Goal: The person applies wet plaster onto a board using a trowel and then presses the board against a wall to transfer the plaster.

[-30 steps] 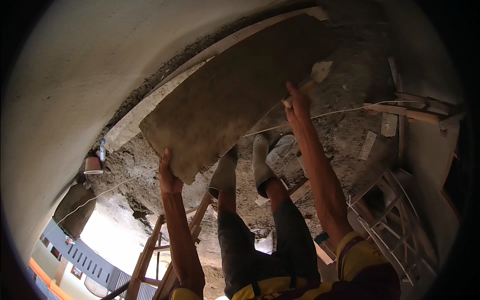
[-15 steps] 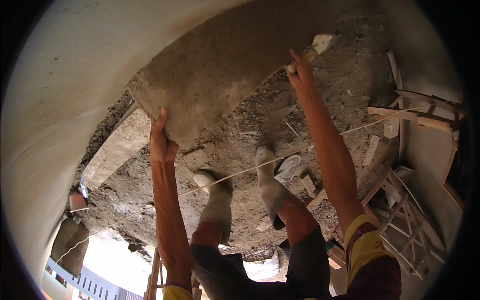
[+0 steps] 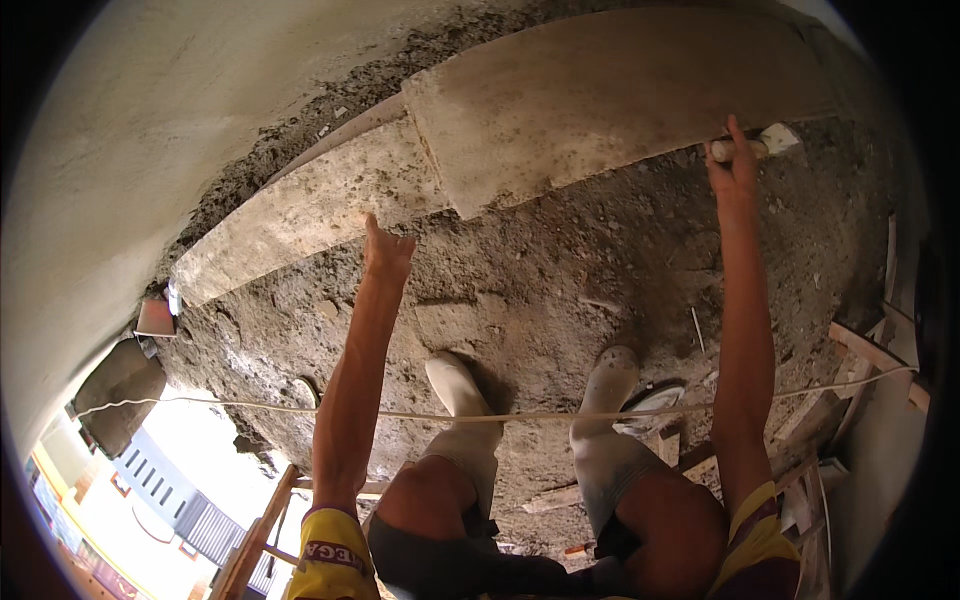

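Observation:
A wide, cement-stained panel (image 3: pixel 610 100) lies along the base of the wall, its left end overlapping a narrower dirty board (image 3: pixel 310 195). My left hand (image 3: pixel 388 256) is at the near edge of the narrower board, a finger stretched out over it and nothing visible in its grasp. On the right, my right hand (image 3: pixel 735 172) is closed round the pale handle of a trowel (image 3: pixel 780 142), beside the near edge of the wide panel. The trowel's light blade points right. Some of the left hand's fingers are hidden from view.
A pale cord (image 3: pixel 540 415) stretches across in front of my shins. My boots (image 3: pixel 605 385) stand on rough, lumpy dirt (image 3: pixel 520 290). Wooden pieces (image 3: pixel 870 350) lean at the right; a plastered wall (image 3: pixel 150 120) rises at the left. A reddish block (image 3: pixel 155 318) sits by the wall.
The wide panel has gone from tilted up in my left hand to lying along the wall over the narrower board. My left hand has let go of it. The trowel remains in my right hand.

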The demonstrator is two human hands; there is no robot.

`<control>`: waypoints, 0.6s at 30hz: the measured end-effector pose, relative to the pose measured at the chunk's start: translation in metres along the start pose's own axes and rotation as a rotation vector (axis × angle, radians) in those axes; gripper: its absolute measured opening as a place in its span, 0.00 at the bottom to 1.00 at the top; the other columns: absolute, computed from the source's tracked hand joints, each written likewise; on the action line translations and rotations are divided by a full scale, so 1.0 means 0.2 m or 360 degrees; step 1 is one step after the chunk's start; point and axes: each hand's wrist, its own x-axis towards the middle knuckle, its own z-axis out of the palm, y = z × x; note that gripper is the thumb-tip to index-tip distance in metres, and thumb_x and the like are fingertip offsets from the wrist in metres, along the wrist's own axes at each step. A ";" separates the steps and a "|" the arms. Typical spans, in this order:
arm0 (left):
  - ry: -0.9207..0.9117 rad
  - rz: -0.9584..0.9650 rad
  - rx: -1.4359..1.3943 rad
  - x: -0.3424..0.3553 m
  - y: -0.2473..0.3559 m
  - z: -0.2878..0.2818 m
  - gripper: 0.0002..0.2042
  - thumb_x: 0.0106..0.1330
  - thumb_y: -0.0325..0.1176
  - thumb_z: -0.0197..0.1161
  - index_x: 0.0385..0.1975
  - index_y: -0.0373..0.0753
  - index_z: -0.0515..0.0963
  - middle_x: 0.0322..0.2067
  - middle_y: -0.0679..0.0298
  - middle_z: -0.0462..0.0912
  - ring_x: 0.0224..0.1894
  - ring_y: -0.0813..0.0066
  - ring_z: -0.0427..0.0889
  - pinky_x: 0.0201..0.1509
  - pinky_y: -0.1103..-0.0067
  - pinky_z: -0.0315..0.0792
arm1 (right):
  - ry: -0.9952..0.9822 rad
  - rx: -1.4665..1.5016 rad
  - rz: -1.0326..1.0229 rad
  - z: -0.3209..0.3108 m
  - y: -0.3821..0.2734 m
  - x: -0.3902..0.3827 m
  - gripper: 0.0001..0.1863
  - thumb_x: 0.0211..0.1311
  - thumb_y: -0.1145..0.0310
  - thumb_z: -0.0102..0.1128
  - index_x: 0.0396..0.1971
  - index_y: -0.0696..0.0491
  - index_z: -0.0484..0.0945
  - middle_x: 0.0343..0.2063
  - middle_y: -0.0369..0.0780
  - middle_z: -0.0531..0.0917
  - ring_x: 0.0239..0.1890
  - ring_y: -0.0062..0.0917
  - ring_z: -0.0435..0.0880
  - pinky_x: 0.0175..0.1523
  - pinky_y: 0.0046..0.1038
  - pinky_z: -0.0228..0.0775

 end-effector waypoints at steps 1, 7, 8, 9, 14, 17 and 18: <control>-0.0050 -0.0021 -0.0015 0.05 0.00 0.02 0.37 0.79 0.57 0.48 0.79 0.44 0.46 0.76 0.47 0.50 0.74 0.47 0.59 0.72 0.58 0.67 | -0.0039 -0.0009 -0.0050 0.01 -0.02 0.00 0.22 0.66 0.75 0.69 0.58 0.56 0.74 0.60 0.43 0.75 0.63 0.36 0.75 0.74 0.45 0.70; -0.0470 -0.0051 -0.0506 0.14 -0.02 0.07 0.24 0.83 0.46 0.40 0.67 0.33 0.58 0.69 0.38 0.54 0.72 0.39 0.60 0.72 0.45 0.67 | -0.0106 -0.0199 -0.0247 0.13 -0.29 -0.14 0.19 0.64 0.76 0.71 0.52 0.55 0.75 0.56 0.43 0.76 0.57 0.37 0.80 0.67 0.44 0.78; -0.0528 -0.0029 -0.0585 0.13 0.03 0.04 0.22 0.84 0.44 0.40 0.66 0.32 0.58 0.68 0.37 0.54 0.72 0.38 0.60 0.73 0.43 0.66 | -0.0116 -0.0227 -0.0264 0.16 -0.30 -0.21 0.20 0.64 0.76 0.71 0.53 0.55 0.75 0.57 0.43 0.76 0.57 0.36 0.80 0.67 0.45 0.78; -0.0579 -0.0026 -0.0712 0.14 0.09 0.03 0.20 0.84 0.40 0.42 0.63 0.30 0.59 0.67 0.37 0.55 0.70 0.36 0.62 0.75 0.42 0.65 | -0.0120 -0.0261 -0.0276 0.18 -0.29 -0.29 0.20 0.64 0.76 0.71 0.53 0.54 0.75 0.57 0.43 0.76 0.57 0.36 0.80 0.67 0.45 0.78; -0.0669 0.0166 -0.0615 0.13 0.12 0.07 0.25 0.83 0.43 0.42 0.69 0.31 0.55 0.69 0.35 0.54 0.71 0.36 0.62 0.76 0.46 0.66 | -0.0266 -0.0302 -0.0324 0.10 -0.34 -0.30 0.21 0.65 0.75 0.70 0.56 0.53 0.74 0.58 0.42 0.76 0.57 0.36 0.80 0.66 0.46 0.77; -0.0833 0.0330 -0.0116 0.25 0.31 -0.26 0.32 0.82 0.50 0.44 0.75 0.34 0.49 0.73 0.34 0.48 0.71 0.37 0.64 0.76 0.48 0.65 | -0.0292 -0.0290 -0.0171 0.04 -0.04 -0.34 0.24 0.67 0.73 0.68 0.60 0.54 0.72 0.61 0.42 0.73 0.61 0.35 0.76 0.69 0.44 0.73; -0.0785 0.0179 -0.0047 0.15 0.27 -0.17 0.34 0.81 0.52 0.45 0.76 0.35 0.48 0.72 0.35 0.53 0.69 0.37 0.68 0.74 0.47 0.66 | -0.0220 -0.0338 -0.0189 -0.03 -0.04 -0.28 0.24 0.69 0.71 0.66 0.62 0.55 0.70 0.63 0.42 0.70 0.65 0.34 0.73 0.73 0.43 0.70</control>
